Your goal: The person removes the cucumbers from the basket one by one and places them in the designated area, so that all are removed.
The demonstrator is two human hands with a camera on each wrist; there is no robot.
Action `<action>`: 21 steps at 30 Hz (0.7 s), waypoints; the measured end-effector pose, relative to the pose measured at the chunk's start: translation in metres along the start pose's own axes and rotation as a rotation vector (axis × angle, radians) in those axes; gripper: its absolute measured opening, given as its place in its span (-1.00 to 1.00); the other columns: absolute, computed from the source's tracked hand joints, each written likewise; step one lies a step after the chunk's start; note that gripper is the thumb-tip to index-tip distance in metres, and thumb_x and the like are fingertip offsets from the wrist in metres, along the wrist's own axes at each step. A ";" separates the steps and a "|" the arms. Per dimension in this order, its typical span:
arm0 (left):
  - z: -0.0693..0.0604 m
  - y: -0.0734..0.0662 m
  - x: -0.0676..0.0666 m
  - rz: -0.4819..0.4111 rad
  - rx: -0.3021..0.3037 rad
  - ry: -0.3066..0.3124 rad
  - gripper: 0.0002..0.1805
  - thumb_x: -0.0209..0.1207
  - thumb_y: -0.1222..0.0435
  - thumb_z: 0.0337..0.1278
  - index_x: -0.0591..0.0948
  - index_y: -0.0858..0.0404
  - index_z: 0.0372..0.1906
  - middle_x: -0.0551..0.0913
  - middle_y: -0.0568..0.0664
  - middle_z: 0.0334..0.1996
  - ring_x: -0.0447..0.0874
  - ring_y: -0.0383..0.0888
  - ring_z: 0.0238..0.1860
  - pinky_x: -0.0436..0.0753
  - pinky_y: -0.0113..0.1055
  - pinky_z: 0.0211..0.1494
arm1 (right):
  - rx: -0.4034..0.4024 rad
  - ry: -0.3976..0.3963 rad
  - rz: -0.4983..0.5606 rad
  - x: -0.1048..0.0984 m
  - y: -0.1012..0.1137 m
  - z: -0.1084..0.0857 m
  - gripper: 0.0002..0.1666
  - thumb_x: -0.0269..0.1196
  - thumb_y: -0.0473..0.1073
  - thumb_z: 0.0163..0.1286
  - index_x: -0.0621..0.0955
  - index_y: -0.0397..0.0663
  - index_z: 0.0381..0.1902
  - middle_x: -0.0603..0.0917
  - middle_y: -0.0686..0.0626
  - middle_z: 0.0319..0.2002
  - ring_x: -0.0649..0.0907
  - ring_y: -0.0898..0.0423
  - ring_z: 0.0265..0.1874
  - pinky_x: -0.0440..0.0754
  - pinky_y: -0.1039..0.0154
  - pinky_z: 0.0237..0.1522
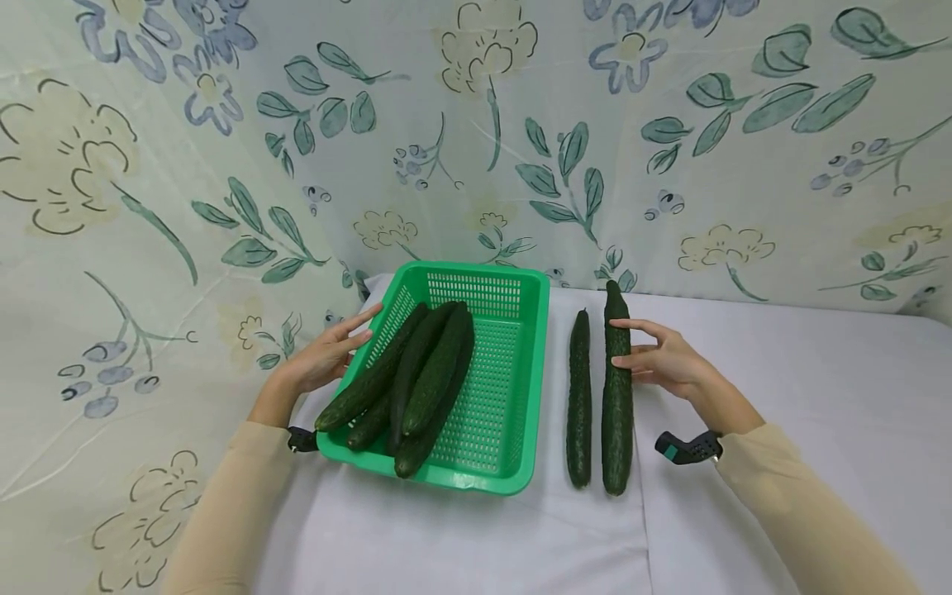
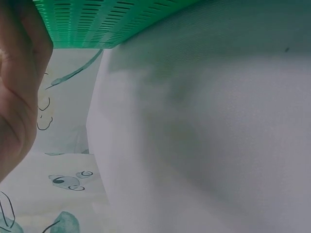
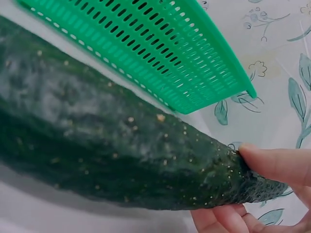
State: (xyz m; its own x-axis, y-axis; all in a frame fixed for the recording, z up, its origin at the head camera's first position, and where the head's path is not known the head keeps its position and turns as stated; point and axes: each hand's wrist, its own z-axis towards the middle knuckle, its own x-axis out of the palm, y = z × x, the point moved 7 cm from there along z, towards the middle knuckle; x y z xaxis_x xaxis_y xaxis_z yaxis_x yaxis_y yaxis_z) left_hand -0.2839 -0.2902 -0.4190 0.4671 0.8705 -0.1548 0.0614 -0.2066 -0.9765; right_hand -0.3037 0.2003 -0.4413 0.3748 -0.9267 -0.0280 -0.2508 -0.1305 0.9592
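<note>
My right hand (image 1: 662, 362) grips a long dark green cucumber (image 1: 617, 430) near its far, narrower end. In the right wrist view, the thumb lies on one side of that cucumber (image 3: 121, 141) and the fingers on the other. Just left of it, a slimmer cucumber (image 1: 578, 405) lies lengthwise on the white cloth. A green plastic basket (image 1: 487, 397) holds several cucumbers (image 1: 439, 372), heaped in its left half. Against the basket's left side rests my left hand (image 1: 323, 359), its fingers extended along the outer wall; some fingertips are hidden.
White cloth (image 1: 781, 372) covers the table. Behind it and along the left hangs a floral-printed curtain (image 1: 416, 99). Each wrist wears a small black device, the right one (image 1: 687, 448) lying to the right of the gripped cucumber.
</note>
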 end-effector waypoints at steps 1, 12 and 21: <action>0.000 0.000 0.000 0.003 0.000 -0.004 -0.39 -0.16 0.18 0.64 0.01 -0.13 0.62 0.51 -0.01 0.12 0.19 -0.27 -0.73 0.30 -0.37 -0.60 | -0.009 -0.002 0.001 0.000 -0.001 0.000 -0.12 0.34 -0.39 0.34 0.27 0.03 0.53 0.22 -0.55 0.35 0.66 0.10 -0.11 0.65 0.11 -0.07; 0.000 0.002 -0.002 0.017 -0.028 -0.033 -0.38 -0.11 0.15 0.62 0.02 -0.14 0.62 0.31 0.12 0.30 0.15 -0.24 -0.73 0.31 -0.39 -0.61 | -0.051 -0.048 -0.036 0.001 -0.008 -0.002 -0.14 0.40 -0.38 0.27 0.34 -0.06 0.48 0.53 -0.40 0.07 0.71 0.10 -0.25 0.69 0.15 -0.21; 0.000 0.000 -0.002 0.033 -0.018 -0.032 -0.38 -0.12 0.16 0.62 0.01 -0.13 0.62 0.07 0.15 0.45 0.06 -0.17 -0.72 0.27 -0.40 -0.62 | -0.057 -0.093 -0.169 -0.002 -0.011 -0.001 -0.03 0.42 -0.29 0.28 0.21 -0.08 0.55 0.30 -0.59 0.27 0.68 0.11 -0.24 0.69 0.11 -0.22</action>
State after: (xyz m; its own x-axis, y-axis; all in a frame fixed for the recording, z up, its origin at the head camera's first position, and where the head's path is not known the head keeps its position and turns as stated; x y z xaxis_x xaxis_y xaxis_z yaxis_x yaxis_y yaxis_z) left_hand -0.2845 -0.2921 -0.4190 0.4408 0.8769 -0.1917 0.0622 -0.2429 -0.9681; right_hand -0.3007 0.2043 -0.4511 0.3224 -0.9222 -0.2138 -0.1392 -0.2696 0.9529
